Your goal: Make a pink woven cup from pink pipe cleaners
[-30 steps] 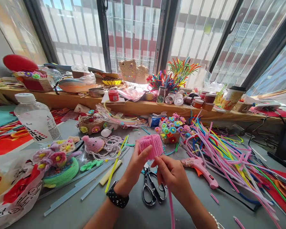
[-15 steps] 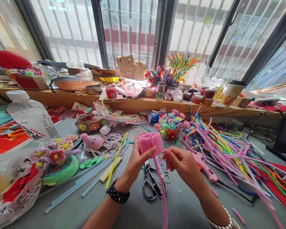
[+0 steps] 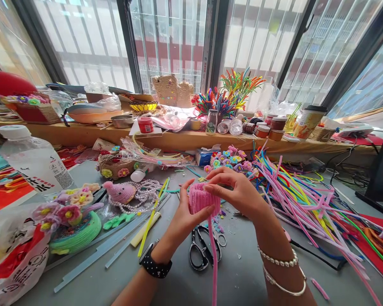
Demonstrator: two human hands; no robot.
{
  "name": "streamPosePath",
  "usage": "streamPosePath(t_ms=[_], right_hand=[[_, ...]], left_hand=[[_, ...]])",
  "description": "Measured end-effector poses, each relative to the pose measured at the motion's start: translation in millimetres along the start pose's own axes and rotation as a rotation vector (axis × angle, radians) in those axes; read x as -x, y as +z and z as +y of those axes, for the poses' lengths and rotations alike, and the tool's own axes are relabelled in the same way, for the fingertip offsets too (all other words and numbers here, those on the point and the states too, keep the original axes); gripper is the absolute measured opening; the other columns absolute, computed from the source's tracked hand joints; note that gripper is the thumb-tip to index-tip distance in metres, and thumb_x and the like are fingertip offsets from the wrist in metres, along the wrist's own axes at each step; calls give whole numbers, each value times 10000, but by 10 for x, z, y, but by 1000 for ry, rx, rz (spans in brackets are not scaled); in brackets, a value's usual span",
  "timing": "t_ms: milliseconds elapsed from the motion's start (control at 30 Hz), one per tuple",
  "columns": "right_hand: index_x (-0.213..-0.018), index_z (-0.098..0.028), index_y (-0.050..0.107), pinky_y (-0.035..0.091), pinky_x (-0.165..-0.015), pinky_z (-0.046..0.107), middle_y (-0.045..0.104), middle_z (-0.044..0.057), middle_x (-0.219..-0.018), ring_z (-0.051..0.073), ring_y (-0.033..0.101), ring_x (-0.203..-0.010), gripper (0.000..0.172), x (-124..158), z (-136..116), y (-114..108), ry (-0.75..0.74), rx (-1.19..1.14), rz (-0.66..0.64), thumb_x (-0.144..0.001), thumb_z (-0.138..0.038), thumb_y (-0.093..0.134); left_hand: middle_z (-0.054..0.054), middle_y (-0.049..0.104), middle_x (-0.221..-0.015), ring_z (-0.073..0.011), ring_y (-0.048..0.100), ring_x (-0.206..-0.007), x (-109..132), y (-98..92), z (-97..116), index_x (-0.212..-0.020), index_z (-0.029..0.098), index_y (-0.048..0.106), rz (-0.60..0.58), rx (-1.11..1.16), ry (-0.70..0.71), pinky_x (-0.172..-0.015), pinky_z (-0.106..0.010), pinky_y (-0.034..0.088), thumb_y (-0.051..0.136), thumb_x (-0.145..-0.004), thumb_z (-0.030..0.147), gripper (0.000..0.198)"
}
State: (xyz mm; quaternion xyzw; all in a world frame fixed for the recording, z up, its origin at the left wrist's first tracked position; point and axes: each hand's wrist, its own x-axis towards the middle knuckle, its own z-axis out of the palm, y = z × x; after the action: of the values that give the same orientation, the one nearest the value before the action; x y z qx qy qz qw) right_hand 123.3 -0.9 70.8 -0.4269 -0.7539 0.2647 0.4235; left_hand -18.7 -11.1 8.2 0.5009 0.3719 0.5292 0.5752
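Near the middle of the frame, the left hand (image 3: 181, 220) is gripping the pink fuzzy roll (image 3: 201, 200) from below, and the right hand (image 3: 242, 193) is pinching its top. The roll's loose tail (image 3: 213, 263) is hanging down over the scissors (image 3: 194, 244). It looks like winding work, and another turn is calling for a tight pull.

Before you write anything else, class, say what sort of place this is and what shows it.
Probably a craft workbench by a window. A heap of coloured pipe cleaners lies on the grey table, scissors lie near its front edge, and the left hand and right hand hold a pink coil.
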Motion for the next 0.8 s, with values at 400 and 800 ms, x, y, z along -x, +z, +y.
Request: streamPosePath(t_ms=[400,800], right_hand=[[-656,-169,617,470,-723,296,629,48,-830,144,586,-827,170,-2,107,129,41,-188,27,-765,-294,580],[-955,-245,665,413,-867,386,622,51,-964,206,521,-961,201,62,112,109,-328,342,173,-769,-289,602]], left_hand=[[-25,557,-875,-134,534,-673,-4,-6,-42,-1229,223,287,-2,-90,67,-615,-255,441,719,-589,282,774],[-29,545,-932,-183,562,-826,-63,-45,-84,-1201,218,311,52,28,-19,-743,-318,447,694,-619,376,715]])
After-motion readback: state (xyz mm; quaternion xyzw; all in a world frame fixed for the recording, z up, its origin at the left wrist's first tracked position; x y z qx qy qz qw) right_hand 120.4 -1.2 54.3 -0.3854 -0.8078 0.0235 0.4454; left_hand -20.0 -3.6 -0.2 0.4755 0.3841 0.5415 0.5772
